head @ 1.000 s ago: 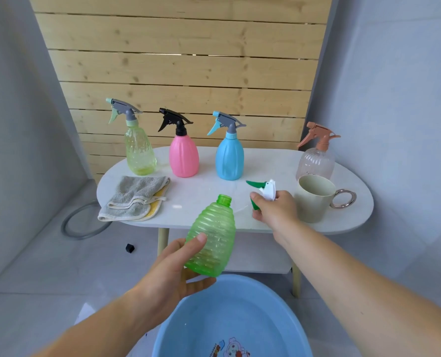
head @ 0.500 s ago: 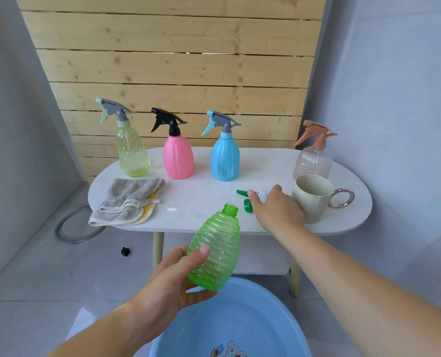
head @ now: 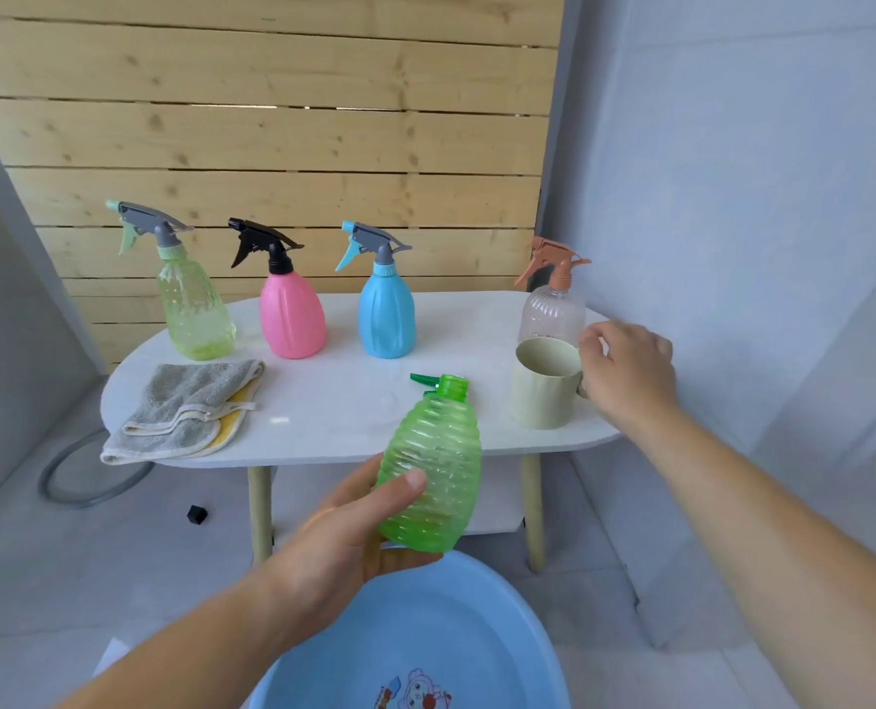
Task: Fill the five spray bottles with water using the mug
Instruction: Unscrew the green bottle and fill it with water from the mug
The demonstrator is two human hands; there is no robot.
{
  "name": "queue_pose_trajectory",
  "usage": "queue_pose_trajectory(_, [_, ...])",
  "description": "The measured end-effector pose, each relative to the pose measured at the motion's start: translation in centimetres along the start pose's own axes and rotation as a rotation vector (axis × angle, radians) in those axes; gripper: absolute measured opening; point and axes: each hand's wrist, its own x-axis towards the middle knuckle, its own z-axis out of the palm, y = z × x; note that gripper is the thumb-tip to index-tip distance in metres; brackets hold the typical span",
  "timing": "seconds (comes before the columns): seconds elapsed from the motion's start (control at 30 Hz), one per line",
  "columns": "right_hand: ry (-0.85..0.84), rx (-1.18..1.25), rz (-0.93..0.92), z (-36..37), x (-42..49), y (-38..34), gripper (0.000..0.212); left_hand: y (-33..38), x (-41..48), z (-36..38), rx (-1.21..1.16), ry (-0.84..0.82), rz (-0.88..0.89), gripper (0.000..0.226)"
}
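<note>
My left hand (head: 343, 534) grips a green ribbed bottle (head: 433, 468) with no spray head, tilted above the blue basin (head: 476, 616). Its green spray head (head: 422, 382) lies on the white table (head: 323, 401), partly hidden behind the bottle's neck. My right hand (head: 627, 373) is at the right side of the beige mug (head: 543, 396), fingers curled over its handle; the mug stands on the table. At the back stand a yellow-green bottle (head: 195, 314), a pink bottle (head: 292, 319), a blue bottle (head: 387, 319) and a clear bottle with an orange head (head: 551, 312).
A folded grey and yellow cloth (head: 185, 406) lies on the table's left end. A grey hose ring (head: 67, 483) and a small black object (head: 197, 514) are on the floor. A wooden slat wall stands behind the table, a grey wall to the right.
My right hand set the green spray head on the table, let go and moved right to the mug's handle. The green bottle stayed in my left hand.
</note>
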Motion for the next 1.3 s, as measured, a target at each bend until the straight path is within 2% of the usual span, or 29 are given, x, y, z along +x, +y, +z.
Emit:
queue_pose_trajectory(0.13, [-0.216, 0.119, 0.131, -0.3, 1.4, 3.4, 0.043, 0.1, 0.5, 1.1, 0.019, -0.035, 0.011, 0.064])
queue_pose_trajectory(0.27, [-0.225, 0.095, 0.108, 0.2, 0.7, 5.0, 0.037, -0.1, 0.8, 1.3, 0.028, -0.070, 0.004, 0.058])
queue_pose_trajectory(0.37, [-0.238, 0.111, 0.065, 0.4, -0.2, 5.3, 0.022, -0.3, 0.5, 1.3, 0.027, -0.081, -0.001, 0.061])
queue_pose_trajectory(0.57, [-0.444, 0.735, 0.239, -1.7, -4.8, 1.9, 0.020, -0.3, -1.3, -0.4, 0.057, -0.068, 0.021, 0.077])
queue_pose_trajectory(0.7, [-0.647, 0.883, 0.252, -1.4, -8.7, 0.6, 0.028, -0.2, -2.9, -3.3, 0.066, -0.050, 0.038, 0.072])
queue_pose_trajectory(0.83, [-0.773, 0.789, 0.303, 2.8, -12.8, 1.0, 0.034, -1.1, -4.4, -5.9, 0.091, 0.010, 0.007, 0.073])
queue_pose_trajectory(0.9, [-0.842, 0.618, 0.300, 6.2, -14.4, 1.9, 0.036, -2.0, -4.8, -6.8, 0.120, 0.041, -0.027, 0.076])
queue_pose_trajectory(1.0, [-0.899, 0.260, 0.172, 11.3, -16.1, 4.2, 0.056, -3.6, -4.9, -7.3, 0.199, 0.057, -0.080, 0.079])
queue_pose_trajectory(1.07, [-0.920, 0.107, 0.070, 14.5, -17.0, 6.0, 0.061, -5.1, -4.9, -7.3, 0.229, 0.056, -0.128, 0.080])
queue_pose_trajectory(1.3, [-0.925, -0.077, -0.119, 21.5, -19.6, 9.1, 0.056, -10.6, -2.7, -8.5, 0.183, 0.144, -0.271, 0.087])
